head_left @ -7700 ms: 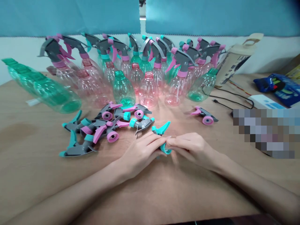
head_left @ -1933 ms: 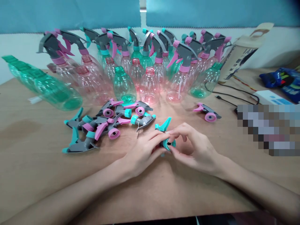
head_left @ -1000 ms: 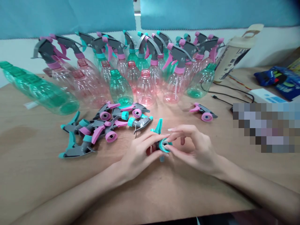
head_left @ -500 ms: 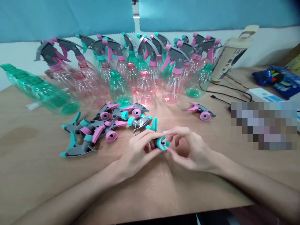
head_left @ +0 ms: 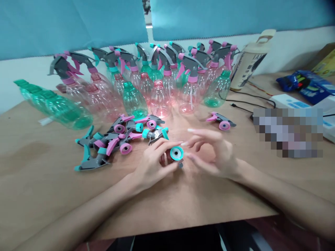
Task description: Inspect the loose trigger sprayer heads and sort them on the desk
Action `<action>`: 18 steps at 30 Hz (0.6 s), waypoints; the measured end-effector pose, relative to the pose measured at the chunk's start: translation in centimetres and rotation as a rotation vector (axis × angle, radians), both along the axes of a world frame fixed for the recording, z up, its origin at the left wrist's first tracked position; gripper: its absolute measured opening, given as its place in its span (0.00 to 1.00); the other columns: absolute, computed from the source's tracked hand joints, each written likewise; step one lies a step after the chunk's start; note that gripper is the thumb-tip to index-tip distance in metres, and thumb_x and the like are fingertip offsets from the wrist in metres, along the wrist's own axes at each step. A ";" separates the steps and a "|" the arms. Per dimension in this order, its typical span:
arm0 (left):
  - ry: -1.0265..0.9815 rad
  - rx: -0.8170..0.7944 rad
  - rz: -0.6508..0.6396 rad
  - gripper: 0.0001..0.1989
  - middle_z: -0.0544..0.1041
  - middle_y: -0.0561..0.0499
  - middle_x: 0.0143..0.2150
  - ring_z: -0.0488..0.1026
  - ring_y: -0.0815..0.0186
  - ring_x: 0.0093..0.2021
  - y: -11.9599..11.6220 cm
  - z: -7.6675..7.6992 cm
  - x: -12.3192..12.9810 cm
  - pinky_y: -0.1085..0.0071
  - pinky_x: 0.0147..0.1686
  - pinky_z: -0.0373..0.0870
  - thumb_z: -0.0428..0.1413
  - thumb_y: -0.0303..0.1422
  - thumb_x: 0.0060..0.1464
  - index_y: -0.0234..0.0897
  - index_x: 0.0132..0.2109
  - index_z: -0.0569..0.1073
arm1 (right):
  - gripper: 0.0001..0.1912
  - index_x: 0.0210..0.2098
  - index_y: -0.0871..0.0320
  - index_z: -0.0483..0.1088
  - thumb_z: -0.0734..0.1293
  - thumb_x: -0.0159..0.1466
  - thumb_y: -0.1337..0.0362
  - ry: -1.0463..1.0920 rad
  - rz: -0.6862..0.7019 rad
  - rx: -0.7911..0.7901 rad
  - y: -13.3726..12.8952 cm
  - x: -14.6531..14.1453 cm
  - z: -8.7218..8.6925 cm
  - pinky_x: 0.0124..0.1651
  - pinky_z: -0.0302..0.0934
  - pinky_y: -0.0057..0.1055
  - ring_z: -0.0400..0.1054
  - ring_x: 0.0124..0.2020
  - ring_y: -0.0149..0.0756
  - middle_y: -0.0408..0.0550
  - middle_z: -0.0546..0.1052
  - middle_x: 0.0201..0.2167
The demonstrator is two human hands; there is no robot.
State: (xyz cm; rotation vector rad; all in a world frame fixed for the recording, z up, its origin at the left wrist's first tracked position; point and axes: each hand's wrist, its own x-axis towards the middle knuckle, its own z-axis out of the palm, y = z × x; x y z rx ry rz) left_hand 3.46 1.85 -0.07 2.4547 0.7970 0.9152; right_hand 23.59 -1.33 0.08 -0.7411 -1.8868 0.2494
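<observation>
Clasping a teal-rimmed spray head (head_left: pixel 176 153) over the counter (head_left: pixel 170 209), the left hand (head_left: pixel 151 162) has its grip clamped around it, round mouth facing the viewer. The blurred right hand (head_left: pixel 222 153) is just beside, thumb and fingers apart; contact cannot be told. Loose spray heads (head_left: pixel 113 144) lie leftward; pink and green bottles (head_left: pixel 160 101) stand behind.

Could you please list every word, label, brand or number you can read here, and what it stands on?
"IA", perhaps followed by an M: on the cream bottle; its other marks are too blurred.
Blue packet: print too blurred to read.
White box: marks too small to read.
Yellow box: unreadable.
Spray bottles and spray heads: no readable text.
</observation>
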 end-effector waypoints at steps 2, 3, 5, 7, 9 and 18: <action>0.011 0.017 0.002 0.18 0.70 0.49 0.41 0.70 0.68 0.35 -0.1 0.0 0.2 0.73 0.32 0.67 0.56 0.24 0.49 0.36 0.49 0.68 | 0.27 0.56 0.50 0.55 0.66 0.60 0.70 0.078 -0.100 -0.013 0.5 0.6 0.5 0.28 0.69 0.29 0.72 0.35 0.34 0.45 0.72 0.37; 0.013 0.024 0.001 0.17 0.70 0.49 0.40 0.69 0.68 0.34 -0.1 0.0 0.4 0.73 0.32 0.67 0.56 0.24 0.49 0.36 0.48 0.68 | 0.24 0.54 0.49 0.56 0.65 0.60 0.69 0.116 -0.160 -0.032 0.9 1.0 0.8 0.29 0.69 0.30 0.71 0.35 0.34 0.44 0.71 0.35; 0.007 0.044 -0.010 0.13 0.70 0.50 0.38 0.69 0.67 0.36 0.0 0.0 0.9 0.72 0.34 0.67 0.56 0.24 0.49 0.35 0.44 0.67 | 0.18 0.50 0.49 0.58 0.65 0.62 0.67 0.196 -0.273 -0.047 2.0 1.8 1.0 0.29 0.67 0.29 0.70 0.32 0.32 0.42 0.70 0.33; -0.001 0.066 -0.032 0.11 0.69 0.50 0.37 0.69 0.65 0.38 0.1 -0.1 1.9 0.69 0.38 0.67 0.56 0.25 0.49 0.35 0.41 0.66 | 0.15 0.48 0.50 0.57 0.64 0.63 0.64 0.262 -0.343 -0.076 3.1 2.5 0.9 0.27 0.66 0.28 0.69 0.30 0.31 0.41 0.68 0.32; 0.001 0.089 -0.060 0.10 0.69 0.50 0.37 0.68 0.64 0.39 0.3 -0.3 3.1 0.67 0.40 0.67 0.55 0.26 0.49 0.36 0.40 0.65 | 0.14 0.48 0.51 0.57 0.63 0.64 0.60 0.302 -0.398 -0.113 4.2 3.2 0.5 0.26 0.65 0.28 0.68 0.30 0.31 0.41 0.67 0.33; -0.138 0.160 -0.157 0.11 0.70 0.47 0.44 0.70 0.64 0.44 2.4 -1.7 9.7 0.67 0.42 0.70 0.54 0.25 0.52 0.36 0.44 0.64 | 0.15 0.49 0.52 0.59 0.59 0.66 0.54 0.275 -0.552 -0.103 6.0 6.5 0.8 0.42 0.66 0.40 0.70 0.38 0.38 0.47 0.72 0.38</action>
